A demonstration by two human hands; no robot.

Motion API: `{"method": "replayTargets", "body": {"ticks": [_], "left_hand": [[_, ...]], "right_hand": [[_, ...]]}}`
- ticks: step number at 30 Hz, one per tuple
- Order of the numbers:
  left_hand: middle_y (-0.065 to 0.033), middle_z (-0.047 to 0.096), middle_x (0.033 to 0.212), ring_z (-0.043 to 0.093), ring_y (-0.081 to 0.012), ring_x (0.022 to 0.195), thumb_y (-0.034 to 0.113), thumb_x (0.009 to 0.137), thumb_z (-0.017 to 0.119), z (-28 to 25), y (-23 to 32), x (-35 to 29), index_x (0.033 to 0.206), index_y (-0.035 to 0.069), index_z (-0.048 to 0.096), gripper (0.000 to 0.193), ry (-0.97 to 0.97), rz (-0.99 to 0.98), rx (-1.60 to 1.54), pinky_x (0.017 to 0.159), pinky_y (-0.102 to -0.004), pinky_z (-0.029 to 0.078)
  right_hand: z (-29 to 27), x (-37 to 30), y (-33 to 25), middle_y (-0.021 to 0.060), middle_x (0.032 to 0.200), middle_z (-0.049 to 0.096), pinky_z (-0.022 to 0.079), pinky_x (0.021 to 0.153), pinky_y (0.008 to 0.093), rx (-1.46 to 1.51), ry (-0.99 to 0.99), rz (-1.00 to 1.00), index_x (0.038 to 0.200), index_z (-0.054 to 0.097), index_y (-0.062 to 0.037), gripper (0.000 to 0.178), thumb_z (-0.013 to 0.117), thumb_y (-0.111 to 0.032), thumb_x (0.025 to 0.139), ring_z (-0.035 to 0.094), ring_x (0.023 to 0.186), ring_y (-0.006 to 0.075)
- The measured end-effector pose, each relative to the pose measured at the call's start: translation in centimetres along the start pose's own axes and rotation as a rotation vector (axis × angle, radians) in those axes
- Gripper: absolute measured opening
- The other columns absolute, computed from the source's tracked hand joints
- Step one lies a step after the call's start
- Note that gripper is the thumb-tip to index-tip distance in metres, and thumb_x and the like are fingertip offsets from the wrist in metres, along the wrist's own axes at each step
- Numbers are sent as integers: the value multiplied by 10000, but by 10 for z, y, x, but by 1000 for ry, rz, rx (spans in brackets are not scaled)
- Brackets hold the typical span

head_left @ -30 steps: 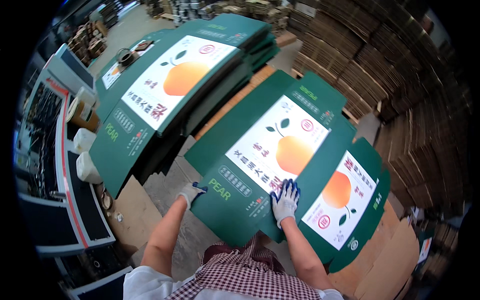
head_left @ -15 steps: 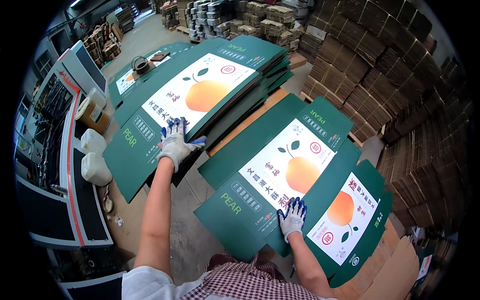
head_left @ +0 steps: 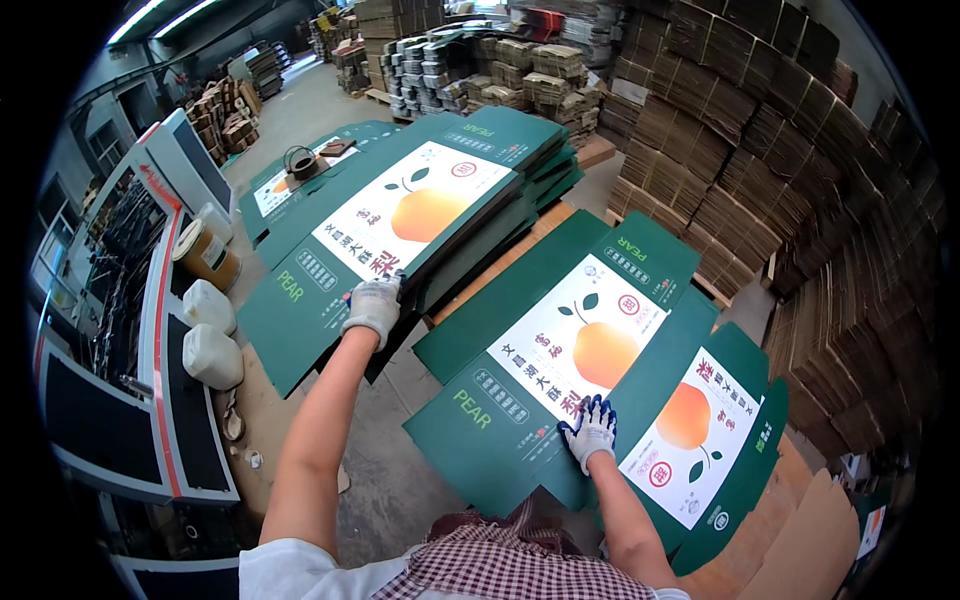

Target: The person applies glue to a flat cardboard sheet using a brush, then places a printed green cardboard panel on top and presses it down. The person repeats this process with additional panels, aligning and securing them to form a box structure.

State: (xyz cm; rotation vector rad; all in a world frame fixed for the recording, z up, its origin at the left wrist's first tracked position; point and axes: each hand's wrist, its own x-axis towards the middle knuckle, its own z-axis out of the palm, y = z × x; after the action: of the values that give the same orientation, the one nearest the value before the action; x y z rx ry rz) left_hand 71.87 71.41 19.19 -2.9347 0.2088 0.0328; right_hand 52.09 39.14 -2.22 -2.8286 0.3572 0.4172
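Note:
A stack of flat, unfolded green cartons (head_left: 300,255), printed with an orange pear on a white panel, rises at the left. My left hand (head_left: 373,308), in a white glove with blue fingertips, is at the stack's near right edge. Its fingers are bent over the edge of the top carton, and their tips are partly hidden. Another flat green carton (head_left: 480,345) of the same print lies spread out on the right. On its near part, beside the white panel, my gloved right hand (head_left: 592,440) rests palm down with fingers spread.
A dark metal weight with a looped handle (head_left: 300,162) sits on cartons at the far left. White jugs (head_left: 212,355), a bucket (head_left: 203,250) and a machine (head_left: 165,400) stand left. Tied bundles of brown cardboard (head_left: 690,150) tower right; a wooden surface (head_left: 765,510) shows beneath the right carton.
My left hand's spread fingers have drawn in and bent at the stack's edge. My right hand stays on the right carton. The whole view has shifted slightly.

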Motion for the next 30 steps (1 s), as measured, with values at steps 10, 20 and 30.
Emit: {"method": "replayTargets", "body": {"ticks": [10, 20, 30], "left_hand": [[-124, 226, 1392, 246, -298, 1264, 450, 620, 712, -24, -23, -11, 1354, 124, 230, 937, -168, -240, -110, 1030, -354, 239], [-108, 415, 1280, 443, -241, 1131, 284, 729, 615, -15, -42, -17, 1235, 96, 420, 574, -237, -51, -174, 932, -309, 367], [-118, 366, 1314, 360, -259, 1199, 303, 756, 603, 10, -43, -28, 1275, 91, 362, 610, -143, -170, -50, 964, -346, 327]], "right_hand": [[-9, 7, 10, 156, 1427, 81, 77, 1064, 420, -5, -84, -34, 1374, 118, -75, 804, 419, -543, 793, 84, 1312, 334], [-11, 8, 10, 151, 1432, 46, 77, 1065, 416, -25, -146, -24, 1373, 117, -78, 836, 480, -524, 766, 73, 1311, 342], [-17, 11, 12, 140, 1433, 51, 72, 1070, 393, 31, -163, -51, 1367, 137, -60, 848, 446, -570, 764, 60, 1316, 324]]}}
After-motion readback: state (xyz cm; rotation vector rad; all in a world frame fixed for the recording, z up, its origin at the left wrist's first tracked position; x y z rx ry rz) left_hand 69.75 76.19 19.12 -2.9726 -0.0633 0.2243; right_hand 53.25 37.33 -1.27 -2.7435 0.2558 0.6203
